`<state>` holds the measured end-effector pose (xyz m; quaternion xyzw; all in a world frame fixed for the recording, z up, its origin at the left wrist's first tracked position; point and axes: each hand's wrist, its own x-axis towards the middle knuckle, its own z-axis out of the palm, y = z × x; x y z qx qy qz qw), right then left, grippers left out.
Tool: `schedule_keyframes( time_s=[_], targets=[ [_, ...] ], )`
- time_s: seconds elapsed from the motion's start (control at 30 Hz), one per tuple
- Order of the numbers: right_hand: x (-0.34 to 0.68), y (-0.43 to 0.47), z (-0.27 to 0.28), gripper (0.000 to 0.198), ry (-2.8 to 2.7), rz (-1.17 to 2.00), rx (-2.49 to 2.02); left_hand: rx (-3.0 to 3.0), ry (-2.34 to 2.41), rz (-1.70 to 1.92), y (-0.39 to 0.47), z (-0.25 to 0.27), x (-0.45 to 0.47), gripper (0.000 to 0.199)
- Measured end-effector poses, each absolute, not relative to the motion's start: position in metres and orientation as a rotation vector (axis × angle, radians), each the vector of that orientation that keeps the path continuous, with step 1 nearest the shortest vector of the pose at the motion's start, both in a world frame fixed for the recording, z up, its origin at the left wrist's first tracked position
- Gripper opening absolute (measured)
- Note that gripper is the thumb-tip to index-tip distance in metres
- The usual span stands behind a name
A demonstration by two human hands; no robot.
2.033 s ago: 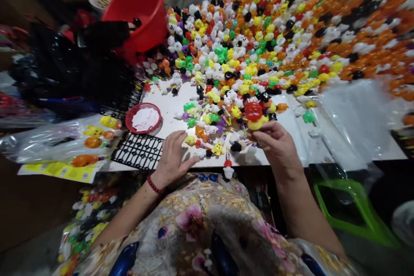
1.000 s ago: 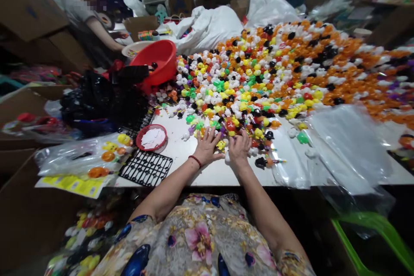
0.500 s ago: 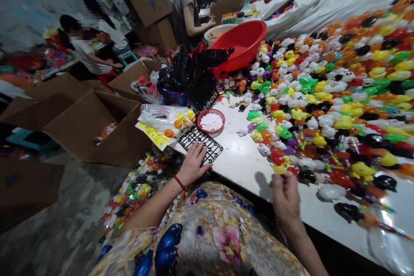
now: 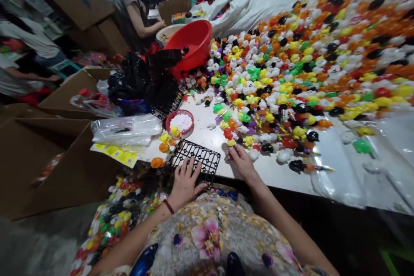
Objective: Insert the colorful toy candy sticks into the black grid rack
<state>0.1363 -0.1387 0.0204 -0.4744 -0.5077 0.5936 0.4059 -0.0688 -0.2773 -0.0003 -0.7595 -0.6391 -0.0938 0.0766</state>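
My left hand [image 4: 186, 180] lies with fingers spread on a black plastic grid rack [image 4: 199, 158] at the table's front edge. To the right of the rack, my right hand [image 4: 242, 161] is closed on a small toy with a red and yellow top [image 4: 229, 136]; its lower part is hidden in the fingers. Just beyond that hand lies the near edge of a large pile of small plastic toys [image 4: 268, 86] in white, yellow, orange, green, red and black. A few orange and yellow toys [image 4: 164, 147] stand at the rack's left side.
Behind the rack sits a small red basket [image 4: 193, 126] with white pieces. Clear plastic bags [image 4: 126, 129] lie to the left. A red basin [image 4: 194, 45] leans at the back. An open cardboard box [image 4: 74, 164] stands left of the table. A co-worker [image 4: 129, 8] is beyond the basin.
The view has turned right. My left hand and the rack have shifted right along the table, away from the basket. My right hand has come left, closer to the rack, with the toy.
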Motion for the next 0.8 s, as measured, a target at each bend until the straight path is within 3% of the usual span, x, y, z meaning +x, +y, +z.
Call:
schedule_keyframes(
  time_s=[0.37,0.63,0.8],
  targets=[
    [0.150,-0.138,0.036,0.038,-1.550,0.957,-1.237,-2.418,-1.914,-0.354,-0.212,0.000,0.001,0.056],
    [0.134,-0.138,0.042,0.030,-1.543,1.201,-1.272,-2.553,-1.901,-0.480,-0.209,0.011,0.011,0.049],
    [0.119,-0.142,0.038,0.028,-1.544,1.283,-1.273,-2.513,-1.852,-0.944,-0.244,0.018,-0.038,0.020]
  ],
)
